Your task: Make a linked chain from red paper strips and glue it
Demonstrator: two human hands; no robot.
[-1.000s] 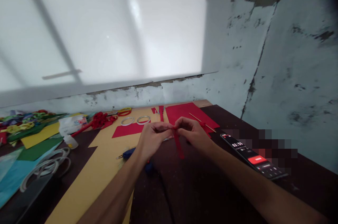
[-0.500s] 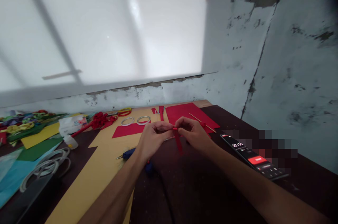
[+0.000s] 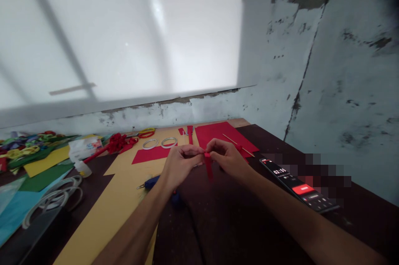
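Both hands meet over the dark table, pinching the top of a narrow red paper strip [image 3: 208, 168] whose free end hangs down. My left hand [image 3: 180, 164] grips it from the left with thumb and fingertips; my right hand [image 3: 226, 157] grips it from the right. The strip's upper end looks curled into a small roll between the fingertips. A red paper sheet [image 3: 220, 134] with a thin wooden stick [image 3: 236, 143] on it lies just behind my right hand.
A phone [image 3: 297, 184] showing a timer lies at the right. A blue-handled tool [image 3: 151, 181] sits below my left wrist. Two tape rings [image 3: 160, 143], red-and-yellow scissors [image 3: 146, 132], a red paper flower [image 3: 116, 142], a glue bottle [image 3: 82, 167] and coloured paper lie at the left.
The hanging end of the red strip has become shorter as its top is rolled between my fingertips. Both hands stay in nearly the same place.
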